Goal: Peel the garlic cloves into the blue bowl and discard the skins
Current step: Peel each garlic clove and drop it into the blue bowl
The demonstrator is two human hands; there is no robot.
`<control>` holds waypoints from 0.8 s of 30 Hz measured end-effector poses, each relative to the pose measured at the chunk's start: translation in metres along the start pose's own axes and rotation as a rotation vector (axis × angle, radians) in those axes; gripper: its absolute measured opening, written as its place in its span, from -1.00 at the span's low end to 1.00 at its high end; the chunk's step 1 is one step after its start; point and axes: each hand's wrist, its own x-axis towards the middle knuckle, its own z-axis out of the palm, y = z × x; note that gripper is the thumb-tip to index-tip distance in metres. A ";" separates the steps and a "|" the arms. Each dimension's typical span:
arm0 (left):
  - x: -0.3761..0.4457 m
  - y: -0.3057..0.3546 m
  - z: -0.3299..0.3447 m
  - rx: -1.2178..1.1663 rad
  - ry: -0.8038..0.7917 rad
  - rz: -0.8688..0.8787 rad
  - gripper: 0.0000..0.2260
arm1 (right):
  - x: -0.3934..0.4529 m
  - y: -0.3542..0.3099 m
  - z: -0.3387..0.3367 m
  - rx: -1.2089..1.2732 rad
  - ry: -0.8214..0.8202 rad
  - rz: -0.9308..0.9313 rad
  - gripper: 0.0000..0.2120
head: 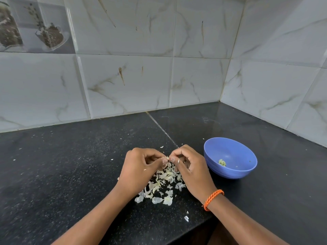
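Garlic clove (167, 158), one item, pinched between the thumbs and forefingers of both hands above the counter, directly over the skin pile; mostly hidden by the fingertips, so I log only a pale sliver with a flap of skin showing. Handling, as I judge it from my station: light, firm under the skin, slick once bared, easily bruised by a nail; best taken at the two ends, with the papery skin lifted from the tip. Long axis: appears to run roughly left to right between the two hands, though which end is root and which is tip I cannot tell. Left hand (141, 167): fingers curled inward, thumb and forefinger closed on the clove's left end. Right hand (187, 163): fingers likewise curled, thumb and forefinger tips closed on the right end or on the skin there (the contact itself is too small to separate); an orange braided wristband (213, 199) sits on that wrist. Skins (162, 184): loose heap of dry, whitish flakes on the black counter (70, 174), beneath and between the hands, with a few strays nearer the front edge; none yet discarded. Blue bowl (230, 156): upright, just right of the right hand, holding a small cluster of peeled cloves (222, 162) near its bottom. Backdrop: marbled grey wall tiles (123, 82) meeting in a corner behind the bowl.
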 end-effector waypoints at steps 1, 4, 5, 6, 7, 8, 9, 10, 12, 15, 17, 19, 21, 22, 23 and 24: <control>0.000 -0.001 0.000 -0.028 -0.009 -0.017 -0.92 | 0.000 0.000 0.000 0.018 -0.007 0.001 -0.88; 0.001 -0.001 0.000 -0.177 -0.032 -0.105 -0.91 | 0.000 0.000 -0.001 0.070 -0.030 0.031 -0.87; 0.001 -0.001 0.000 -0.225 -0.040 -0.135 -0.91 | -0.001 0.000 -0.001 0.078 -0.038 0.042 -0.87; 0.001 -0.001 0.000 -0.266 -0.053 -0.160 -0.91 | -0.001 0.000 -0.001 0.079 -0.046 0.048 -0.87; 0.001 -0.001 0.000 -0.297 -0.065 -0.180 -0.91 | -0.001 0.001 -0.001 0.074 -0.052 0.049 -0.86; 0.001 -0.001 0.001 -0.316 -0.071 -0.194 -0.91 | -0.001 0.001 0.000 0.069 -0.056 0.045 -0.86; 0.001 -0.001 0.001 -0.322 -0.068 -0.201 -0.91 | -0.001 0.001 0.000 0.063 -0.056 0.035 -0.86; 0.001 -0.001 0.001 -0.308 -0.055 -0.197 -0.91 | -0.001 0.000 0.001 0.058 -0.051 0.018 -0.85; 0.001 -0.001 0.001 -0.184 0.003 -0.143 -0.91 | -0.001 -0.002 0.001 0.060 -0.041 -0.005 -0.84; 0.002 -0.003 0.000 -0.037 0.094 -0.080 -0.91 | -0.002 -0.003 0.001 0.083 -0.012 -0.022 -0.83; 0.002 -0.002 0.000 -0.038 0.112 -0.081 -0.92 | -0.002 -0.001 0.002 0.040 0.024 -0.026 -0.78; 0.001 -0.001 -0.001 -0.047 0.120 -0.079 -0.91 | -0.001 0.000 0.002 -0.003 0.062 -0.005 -0.73; 0.001 -0.001 0.000 -0.037 0.130 -0.068 -0.91 | 0.000 0.000 0.000 -0.037 0.094 -0.002 -0.76; 0.001 -0.001 0.000 -0.023 0.133 -0.064 -0.90 | 0.001 0.001 -0.001 -0.048 0.102 -0.001 -0.82; 0.001 -0.001 0.000 -0.006 0.135 -0.060 -0.90 | 0.001 0.001 -0.002 -0.045 0.105 0.004 -0.86; 0.001 -0.001 0.000 0.005 0.137 -0.055 -0.90 | 0.001 0.001 -0.002 -0.036 0.100 0.013 -0.86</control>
